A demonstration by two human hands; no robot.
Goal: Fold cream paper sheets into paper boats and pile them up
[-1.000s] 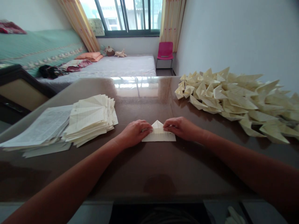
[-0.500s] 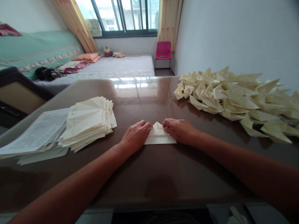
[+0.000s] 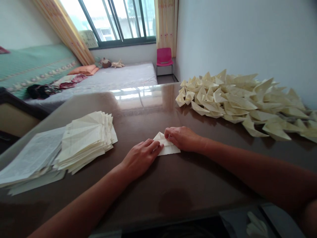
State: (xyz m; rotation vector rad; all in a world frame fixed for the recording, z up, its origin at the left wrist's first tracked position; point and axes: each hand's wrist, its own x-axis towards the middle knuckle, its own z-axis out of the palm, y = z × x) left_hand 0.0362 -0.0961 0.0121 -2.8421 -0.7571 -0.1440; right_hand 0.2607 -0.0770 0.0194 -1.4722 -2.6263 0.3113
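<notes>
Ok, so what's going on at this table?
A person's left hand and right hand are both on a small, partly folded paper, one at each side, on the brown table. To the left lies a stack of sheets; to the right, a heap of pointed folded paper pieces.

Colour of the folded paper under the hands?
The folded paper is pale cream; the head view, the only one, shows it best.

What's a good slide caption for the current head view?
Left hand and right hand on folded paper, between stacked sheets and piled paper shapes.
</notes>
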